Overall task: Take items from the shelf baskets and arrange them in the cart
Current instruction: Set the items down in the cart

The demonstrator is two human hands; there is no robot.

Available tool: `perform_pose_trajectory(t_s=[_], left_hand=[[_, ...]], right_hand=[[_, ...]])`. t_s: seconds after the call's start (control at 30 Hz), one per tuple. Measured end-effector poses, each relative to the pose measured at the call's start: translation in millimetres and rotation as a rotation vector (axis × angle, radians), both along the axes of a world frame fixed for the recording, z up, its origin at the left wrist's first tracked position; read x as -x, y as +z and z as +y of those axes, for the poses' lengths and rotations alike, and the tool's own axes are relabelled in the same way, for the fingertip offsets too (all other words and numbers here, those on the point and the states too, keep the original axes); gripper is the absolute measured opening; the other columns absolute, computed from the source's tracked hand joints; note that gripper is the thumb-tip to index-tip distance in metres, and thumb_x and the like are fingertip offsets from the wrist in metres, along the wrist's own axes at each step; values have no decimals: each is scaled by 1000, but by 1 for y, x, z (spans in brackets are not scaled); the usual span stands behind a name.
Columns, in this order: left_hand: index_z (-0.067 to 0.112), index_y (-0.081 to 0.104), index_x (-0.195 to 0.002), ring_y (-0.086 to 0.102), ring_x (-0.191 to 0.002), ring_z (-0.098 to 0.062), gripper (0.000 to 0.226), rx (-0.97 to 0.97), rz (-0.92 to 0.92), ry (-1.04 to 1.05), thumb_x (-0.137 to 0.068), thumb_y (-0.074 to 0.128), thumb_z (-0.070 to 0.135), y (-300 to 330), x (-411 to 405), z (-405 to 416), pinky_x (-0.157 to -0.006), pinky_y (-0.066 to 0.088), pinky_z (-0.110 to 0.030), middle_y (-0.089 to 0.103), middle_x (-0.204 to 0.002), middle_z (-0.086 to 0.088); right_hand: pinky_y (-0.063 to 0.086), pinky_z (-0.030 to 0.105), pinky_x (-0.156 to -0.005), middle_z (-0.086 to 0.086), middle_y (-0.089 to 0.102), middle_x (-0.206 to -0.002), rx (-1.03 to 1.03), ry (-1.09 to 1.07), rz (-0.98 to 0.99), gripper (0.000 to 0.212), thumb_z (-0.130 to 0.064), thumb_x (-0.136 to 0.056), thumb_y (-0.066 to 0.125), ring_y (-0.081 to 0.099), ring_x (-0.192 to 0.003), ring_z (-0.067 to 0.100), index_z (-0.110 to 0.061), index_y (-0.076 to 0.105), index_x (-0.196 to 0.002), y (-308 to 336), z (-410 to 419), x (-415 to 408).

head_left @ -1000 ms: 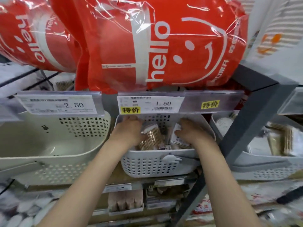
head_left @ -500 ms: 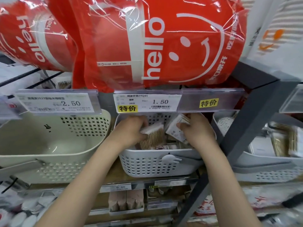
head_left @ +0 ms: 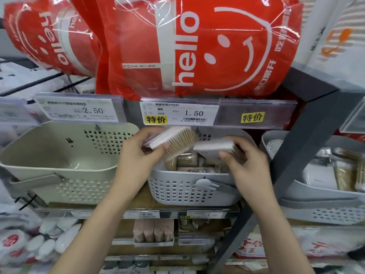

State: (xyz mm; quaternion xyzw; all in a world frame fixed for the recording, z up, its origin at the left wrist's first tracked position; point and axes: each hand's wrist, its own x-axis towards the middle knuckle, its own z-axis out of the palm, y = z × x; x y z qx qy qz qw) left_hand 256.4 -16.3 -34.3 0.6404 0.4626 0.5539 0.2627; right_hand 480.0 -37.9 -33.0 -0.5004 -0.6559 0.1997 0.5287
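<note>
across the top of the shelf [head_left: 308, 86] lie large red "hello" bags [head_left: 197, 48] wrapped in clear film, with a second red bag [head_left: 49, 40] to the left. below them runs a rail of price tags: one reads 2.50 [head_left: 79, 111], one reads 1.50 [head_left: 178, 114] with a yellow sticker, and another yellow sticker [head_left: 252, 117] sits further right. under the rail stand three perforated baskets side by side: a cream basket [head_left: 59, 169] on the left, a grey middle basket [head_left: 189, 190] holding small packs, and a grey right basket [head_left: 320, 196] with more packs, partly behind a slanted dark grey strut [head_left: 292, 165]. a lower shelf shows blurred goods and a 9.90 tag [head_left: 147, 214]. both hands are raised over the middle basket. the left hand [head_left: 136, 155] pinches a clear pack of cotton swabs [head_left: 173, 140] between thumb and curled fingers, the pack tilted and lifted above the basket rim, just under the 1.50 tag. the right hand [head_left: 248, 165] grips a second, flatter swab pack [head_left: 215, 147] with its thumb on top and fingers underneath, also above the basket. the two packs are near each other; whether they touch i cannot tell.
</note>
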Motion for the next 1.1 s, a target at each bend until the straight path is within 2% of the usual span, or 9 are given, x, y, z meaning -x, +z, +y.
perform_pose_trajectory(t_s=[0.17,0.37,0.5,0.73,0.83,0.9,0.97,1.03,1.1], left_hand=[[36,66,-102,63,-95,-16,32,-59,-117,107,-82,70,12,-6,3,-43,-82,55,-48,69,-100,13],[34,68,-101,67,-91,-11,21,-123,-298,327,-81,74,29,-9,31,-105,-73,54,-19,71,-101,7],[32,69,-100,69,-89,-8,22,-111,-423,530,-79,69,27,-17,64,-144,-72,53,-15,72,-99,7],[21,65,-111,68,-100,-20,59,-40,-770,826,-60,86,43,-54,121,-225,-76,55,-24,70,-112,-6],[18,67,-108,70,-93,-16,40,-38,-868,963,-69,76,28,-65,142,-266,-70,56,-23,71,-109,-6],[15,66,-110,70,-87,-15,39,-29,-951,1040,-72,67,20,-72,157,-292,-65,57,-23,73,-103,-4],[11,65,-112,71,-81,-15,41,-16,-1020,1115,-71,64,19,-76,173,-320,-62,57,-23,74,-99,-2],[6,65,-107,70,-70,-11,38,-16,-1056,1187,-71,63,18,-79,189,-348,-56,55,-19,75,-89,-1],[7,65,-103,70,-70,-10,29,-20,-1068,1246,-76,61,16,-84,205,-374,-55,55,-20,75,-87,-1]], right_hand=[[44,9,-83,-19,66,-102,-142,142,21,43,2,-81,69,61,-98,-1,-35,63,-102,4,-16,9],[45,13,-81,-13,66,-99,-205,355,119,29,-9,-83,66,62,-98,7,-31,65,-102,10,-32,39],[49,22,-83,-12,67,-104,-143,487,152,21,-26,-87,67,63,-102,15,-38,65,-104,6,-39,76],[49,11,-64,-20,68,-89,115,731,215,20,-43,-78,68,61,-74,-8,-43,67,-98,-20,-58,156],[55,22,-70,-17,71,-95,297,795,246,29,-51,-72,72,66,-82,3,-39,69,-98,-35,-71,198],[54,22,-69,-25,69,-89,405,827,263,24,-53,-67,69,63,-78,-3,-49,68,-91,-47,-80,229],[53,30,-81,-28,67,-98,500,837,243,40,-62,-62,69,63,-93,-7,-56,65,-101,-57,-95,261],[53,46,-91,-10,67,-113,600,879,196,75,-71,-58,69,63,-108,11,-35,60,-124,-67,-110,292],[54,46,-90,1,66,-119,685,928,192,75,-65,-60,70,63,-110,21,-28,60,-125,-76,-126,321]])
